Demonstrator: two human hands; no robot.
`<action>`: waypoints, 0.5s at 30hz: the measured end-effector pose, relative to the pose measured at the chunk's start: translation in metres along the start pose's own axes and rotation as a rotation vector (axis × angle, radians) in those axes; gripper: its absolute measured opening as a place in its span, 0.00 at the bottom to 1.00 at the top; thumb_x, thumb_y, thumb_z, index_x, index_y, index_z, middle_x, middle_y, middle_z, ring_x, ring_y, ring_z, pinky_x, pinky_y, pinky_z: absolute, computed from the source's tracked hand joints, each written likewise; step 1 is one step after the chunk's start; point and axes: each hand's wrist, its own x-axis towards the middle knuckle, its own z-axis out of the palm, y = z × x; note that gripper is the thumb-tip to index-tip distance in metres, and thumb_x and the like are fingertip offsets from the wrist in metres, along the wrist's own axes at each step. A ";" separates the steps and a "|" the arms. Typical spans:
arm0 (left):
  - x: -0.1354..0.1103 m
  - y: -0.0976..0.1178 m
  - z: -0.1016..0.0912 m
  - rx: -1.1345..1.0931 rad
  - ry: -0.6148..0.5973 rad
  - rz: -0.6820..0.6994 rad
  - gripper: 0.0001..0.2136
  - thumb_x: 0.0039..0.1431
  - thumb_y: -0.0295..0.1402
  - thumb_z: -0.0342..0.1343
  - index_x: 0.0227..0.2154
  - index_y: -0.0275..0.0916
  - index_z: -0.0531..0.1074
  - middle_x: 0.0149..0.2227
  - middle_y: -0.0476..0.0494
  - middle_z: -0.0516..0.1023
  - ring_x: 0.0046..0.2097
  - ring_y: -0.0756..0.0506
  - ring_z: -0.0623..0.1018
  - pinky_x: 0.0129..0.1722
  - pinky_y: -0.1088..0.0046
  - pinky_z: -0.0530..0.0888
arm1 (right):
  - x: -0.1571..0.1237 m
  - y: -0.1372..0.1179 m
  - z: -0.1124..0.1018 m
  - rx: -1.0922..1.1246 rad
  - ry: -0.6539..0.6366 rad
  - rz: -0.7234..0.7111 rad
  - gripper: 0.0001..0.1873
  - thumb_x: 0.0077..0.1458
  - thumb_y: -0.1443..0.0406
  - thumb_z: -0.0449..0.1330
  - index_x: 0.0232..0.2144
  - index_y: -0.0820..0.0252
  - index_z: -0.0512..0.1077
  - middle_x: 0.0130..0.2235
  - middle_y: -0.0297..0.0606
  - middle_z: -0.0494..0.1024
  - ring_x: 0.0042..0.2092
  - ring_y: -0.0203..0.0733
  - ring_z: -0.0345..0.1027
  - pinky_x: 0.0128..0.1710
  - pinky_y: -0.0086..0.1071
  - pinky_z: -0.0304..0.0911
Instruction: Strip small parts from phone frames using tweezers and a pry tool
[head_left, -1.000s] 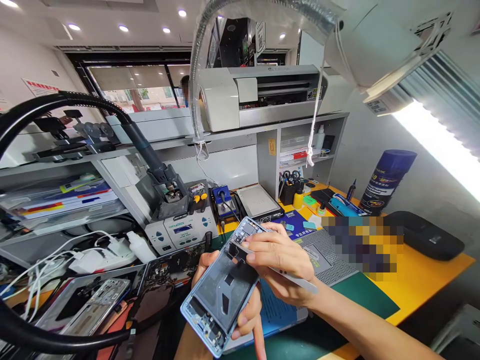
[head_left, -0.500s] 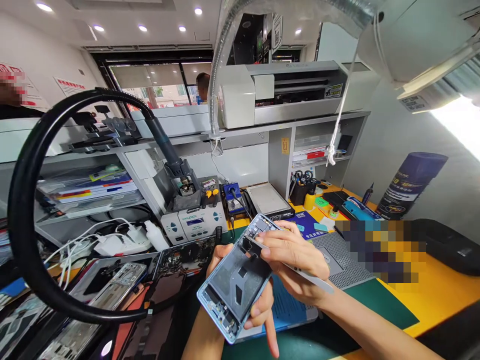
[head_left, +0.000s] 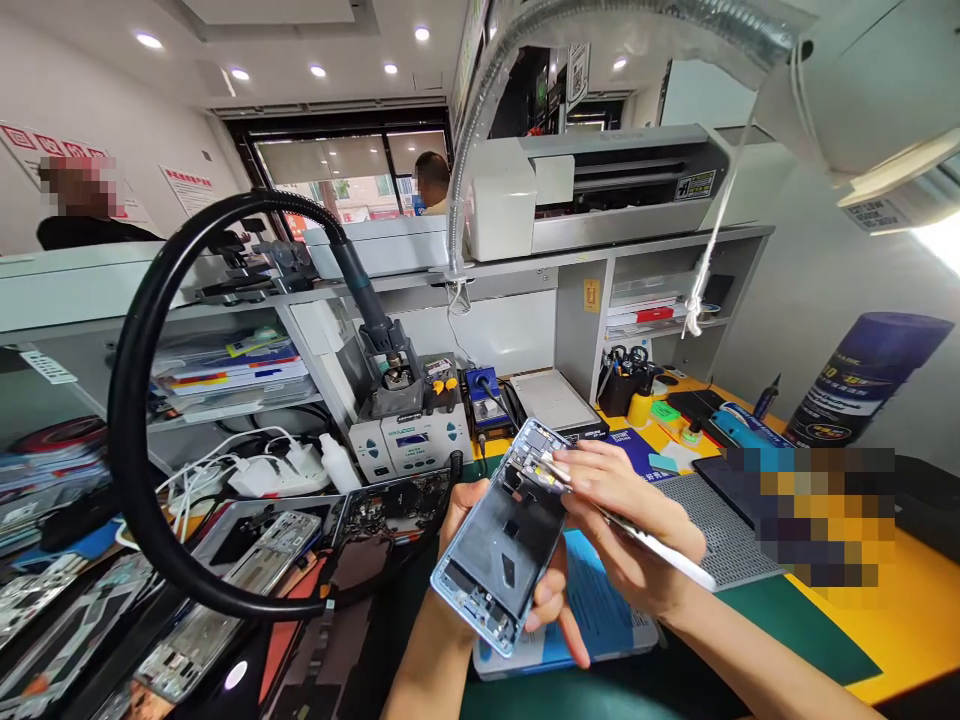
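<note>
My left hand (head_left: 551, 595) is closed around the edges of an opened smartphone (head_left: 499, 560) with a light blue frame, held tilted above the bench. Its back is off, showing a dark battery area, small screws and parts at the lower end, and the circuit board at the top. Over the upper board, my right hand (head_left: 630, 500) pinches slim metal tweezers (head_left: 667, 555). Their tips touch or hover just above the board; I cannot tell which. The fingers partly hide the phone's upper right edge.
Below the phone lies a light blue box (head_left: 592, 625) on a green mat (head_left: 802, 630). A thick black hose (head_left: 124, 420) loops at left over several opened phones. Behind stand a hot air station (head_left: 409, 440) and a soldering unit (head_left: 486, 400); a spray can (head_left: 862, 385) is at right.
The view has swung slightly left, so everything sits further right. The tweezers' tips now show at the upper board, where my right fingers were before. The left hand keeps its hold.
</note>
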 end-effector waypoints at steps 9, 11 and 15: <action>-0.004 -0.005 0.003 0.380 0.416 0.353 0.28 0.65 0.47 0.58 0.63 0.38 0.65 0.52 0.38 0.80 0.54 0.37 0.78 0.59 0.58 0.70 | 0.011 -0.001 -0.011 0.252 0.032 0.601 0.09 0.61 0.64 0.67 0.43 0.48 0.84 0.44 0.37 0.87 0.45 0.47 0.84 0.45 0.34 0.80; -0.002 -0.004 0.006 0.439 0.426 0.390 0.29 0.62 0.42 0.63 0.63 0.39 0.64 0.58 0.38 0.77 0.61 0.37 0.74 0.65 0.60 0.65 | 0.015 0.000 -0.011 0.342 0.011 0.698 0.06 0.59 0.59 0.69 0.39 0.49 0.85 0.40 0.37 0.88 0.40 0.48 0.85 0.41 0.35 0.81; 0.002 -0.002 0.012 0.555 0.382 0.453 0.35 0.60 0.39 0.66 0.66 0.41 0.58 0.61 0.37 0.75 0.63 0.38 0.73 0.67 0.60 0.63 | 0.021 -0.004 -0.011 0.451 -0.014 0.861 0.05 0.58 0.58 0.70 0.32 0.51 0.83 0.32 0.35 0.87 0.36 0.44 0.83 0.39 0.32 0.78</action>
